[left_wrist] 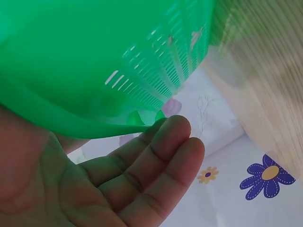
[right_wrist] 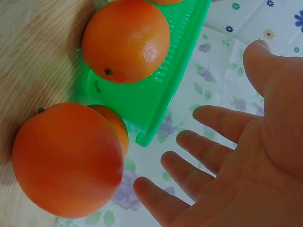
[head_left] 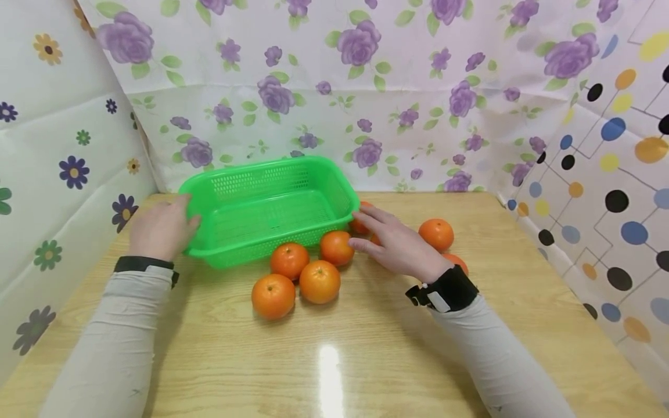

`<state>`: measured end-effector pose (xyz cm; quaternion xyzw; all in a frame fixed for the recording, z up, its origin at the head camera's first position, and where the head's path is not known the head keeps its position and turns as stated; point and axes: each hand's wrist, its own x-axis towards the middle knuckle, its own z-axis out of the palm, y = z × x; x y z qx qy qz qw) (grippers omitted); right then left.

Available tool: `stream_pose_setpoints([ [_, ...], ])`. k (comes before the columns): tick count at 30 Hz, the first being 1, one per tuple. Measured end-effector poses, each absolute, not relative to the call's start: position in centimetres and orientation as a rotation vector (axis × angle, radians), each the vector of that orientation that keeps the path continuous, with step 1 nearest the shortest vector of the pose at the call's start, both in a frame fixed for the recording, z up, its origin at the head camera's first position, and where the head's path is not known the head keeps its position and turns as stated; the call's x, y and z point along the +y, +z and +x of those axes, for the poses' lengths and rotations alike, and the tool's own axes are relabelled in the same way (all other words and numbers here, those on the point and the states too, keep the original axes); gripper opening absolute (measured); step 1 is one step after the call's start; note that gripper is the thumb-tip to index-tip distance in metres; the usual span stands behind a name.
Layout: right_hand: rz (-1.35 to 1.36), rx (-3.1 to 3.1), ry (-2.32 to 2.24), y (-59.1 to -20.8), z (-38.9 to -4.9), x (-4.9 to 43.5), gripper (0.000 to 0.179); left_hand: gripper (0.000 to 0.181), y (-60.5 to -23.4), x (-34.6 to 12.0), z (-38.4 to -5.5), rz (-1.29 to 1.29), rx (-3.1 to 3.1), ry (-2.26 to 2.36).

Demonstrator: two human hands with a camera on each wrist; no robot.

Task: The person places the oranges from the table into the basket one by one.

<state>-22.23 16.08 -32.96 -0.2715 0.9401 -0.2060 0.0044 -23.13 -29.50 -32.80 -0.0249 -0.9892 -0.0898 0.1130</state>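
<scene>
A green plastic basket [head_left: 245, 249] with slotted walls stands at the back of the table, nothing inside it. At its left end my left hand [head_left: 162, 229] holds the rim, thumb over the inner side; in the left wrist view the fingers [left_wrist: 165, 165] lie outside under the rim. My right hand [head_left: 399, 241] is by the basket's right corner with fingers spread and nearly straight, holding nothing. It hovers over oranges that it partly hides. One orange [head_left: 337, 248] lies just left of its thumb. In the right wrist view, a large orange [right_wrist: 68, 161] sits apart from the fingertips.
Three more oranges cluster before the basket: a front one [head_left: 273, 296], a middle one [head_left: 320, 281] and a rear one [head_left: 290, 261]. Another orange [head_left: 436, 234] lies right of the right hand. Patterned cloth [head_left: 360, 116] walls the wooden table [head_left: 235, 360] at back and sides.
</scene>
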Motion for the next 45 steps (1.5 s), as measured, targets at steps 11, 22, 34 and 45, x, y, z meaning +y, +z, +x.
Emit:
stream_pose_setpoints([
  [11,-0.845,2.951,-0.618,-33.0,-22.4,16.2,0.076,0.059,-32.9,-28.8,-23.6,-0.089,-2.906,-0.281],
  [22,-0.850,2.974,-0.595,-33.4,-22.5,16.6,0.080,0.063,-33.1,-26.6,-24.9,-0.142,-2.909,-0.323],
  [34,-0.893,2.996,-0.534,-33.5,-22.9,17.3,0.079,0.064,-33.3,-24.8,-26.1,-0.170,-2.927,-0.354],
  [45,-0.889,2.973,-0.523,-33.8,-22.8,17.8,0.068,0.061,-33.2,-23.2,-26.9,-0.213,-2.934,-0.376],
])
